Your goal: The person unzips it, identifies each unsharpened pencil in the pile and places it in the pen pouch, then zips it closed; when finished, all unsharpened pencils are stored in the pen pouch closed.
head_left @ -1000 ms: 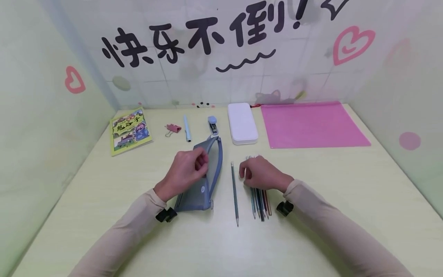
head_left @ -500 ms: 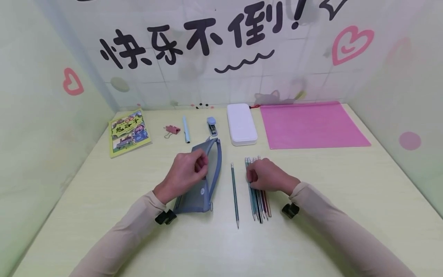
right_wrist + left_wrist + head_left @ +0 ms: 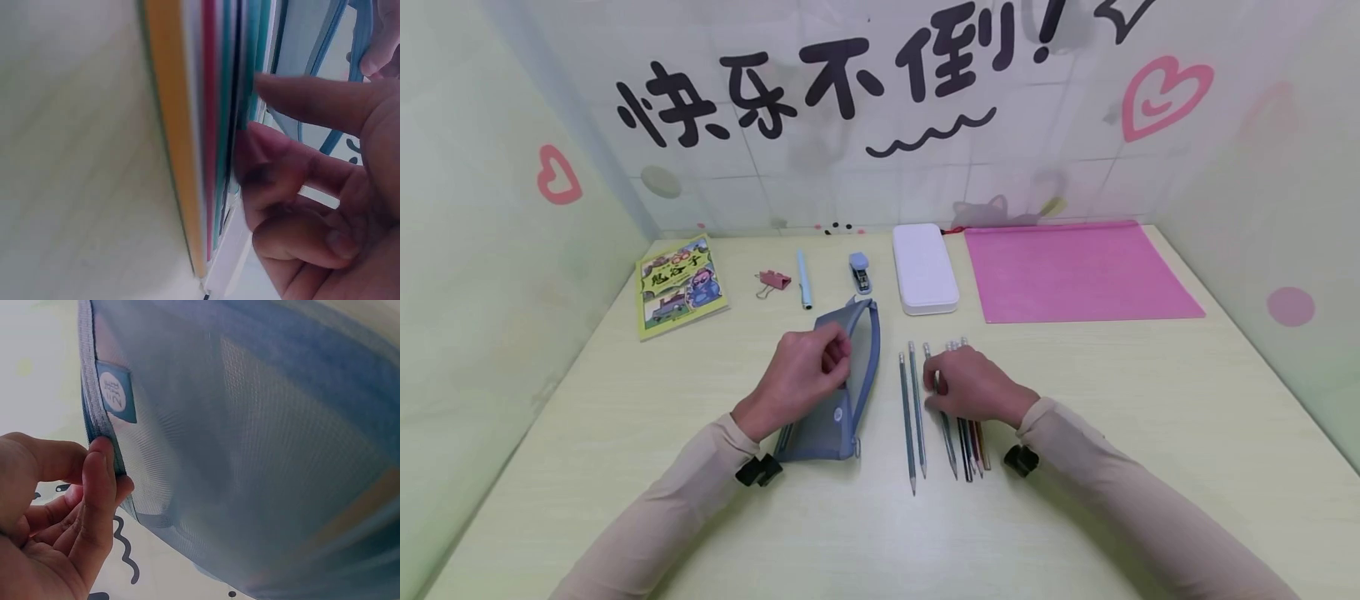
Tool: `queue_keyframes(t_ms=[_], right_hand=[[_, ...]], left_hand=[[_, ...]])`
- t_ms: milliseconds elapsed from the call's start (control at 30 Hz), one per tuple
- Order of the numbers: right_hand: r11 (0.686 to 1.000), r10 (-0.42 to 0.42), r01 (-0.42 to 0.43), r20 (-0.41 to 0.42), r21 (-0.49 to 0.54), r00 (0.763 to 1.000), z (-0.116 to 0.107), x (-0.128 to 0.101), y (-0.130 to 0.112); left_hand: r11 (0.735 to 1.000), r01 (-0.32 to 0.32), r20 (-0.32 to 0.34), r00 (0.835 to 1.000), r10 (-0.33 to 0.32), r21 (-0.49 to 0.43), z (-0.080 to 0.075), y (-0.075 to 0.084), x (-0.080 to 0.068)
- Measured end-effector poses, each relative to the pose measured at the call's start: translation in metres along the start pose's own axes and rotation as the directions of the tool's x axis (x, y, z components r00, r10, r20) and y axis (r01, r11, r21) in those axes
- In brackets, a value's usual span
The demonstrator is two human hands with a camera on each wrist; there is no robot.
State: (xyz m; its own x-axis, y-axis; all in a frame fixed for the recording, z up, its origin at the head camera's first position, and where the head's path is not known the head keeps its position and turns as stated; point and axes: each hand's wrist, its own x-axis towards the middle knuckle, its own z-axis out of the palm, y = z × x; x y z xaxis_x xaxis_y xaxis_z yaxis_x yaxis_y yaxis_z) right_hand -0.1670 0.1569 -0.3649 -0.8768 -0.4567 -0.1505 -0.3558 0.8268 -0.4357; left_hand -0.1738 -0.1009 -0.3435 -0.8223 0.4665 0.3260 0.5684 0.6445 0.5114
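Observation:
On the green table, my left hand pinches the upper edge of a grey-blue mesh pencil pouch and holds it up off the table. The left wrist view shows thumb and fingers clamped on the pouch's rim beside its small label. Two grey pencils lie side by side just right of the pouch. My right hand rests curled over a row of coloured pencils, and its fingertips pinch a teal one that slants away from the row. The hand hides the middle of the row.
Along the back of the table lie a green booklet, a pink binder clip, a pale blue pen, a small stapler, a white case and a pink folder. Walls close in on three sides.
A second pencil now lies beside the lone grey one, moved left out of the row. My right hand has shifted slightly left onto another pencil. The left hand and pouch have stayed put.

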Motion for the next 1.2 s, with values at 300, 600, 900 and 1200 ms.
queue_keyframes(t_ms=[300, 600, 900, 1200], right_hand=[[0.995, 0.089, -0.088, 0.025, -0.036, 0.996, -0.007, -0.005, 0.002], [0.994, 0.109, -0.110, 0.044, 0.001, 0.993, 0.002, -0.002, -0.007], [0.982, 0.099, -0.104, 0.036, 0.160, 0.994, -0.001, 0.000, 0.001], [0.871, 0.115, -0.023, -0.158, 0.490, 0.981, -0.027, 0.013, -0.021]], left_hand=[[1.000, 0.018, 0.014, 1.000, -0.018, 0.000, -0.001, 0.001, -0.002], [1.000, 0.021, 0.025, 0.999, -0.021, 0.006, -0.001, 0.001, -0.003], [0.999, 0.034, 0.052, 0.998, -0.032, -0.028, 0.001, 0.001, -0.004], [1.000, 0.014, 0.036, 0.999, -0.013, -0.023, 0.001, 0.006, -0.002]])
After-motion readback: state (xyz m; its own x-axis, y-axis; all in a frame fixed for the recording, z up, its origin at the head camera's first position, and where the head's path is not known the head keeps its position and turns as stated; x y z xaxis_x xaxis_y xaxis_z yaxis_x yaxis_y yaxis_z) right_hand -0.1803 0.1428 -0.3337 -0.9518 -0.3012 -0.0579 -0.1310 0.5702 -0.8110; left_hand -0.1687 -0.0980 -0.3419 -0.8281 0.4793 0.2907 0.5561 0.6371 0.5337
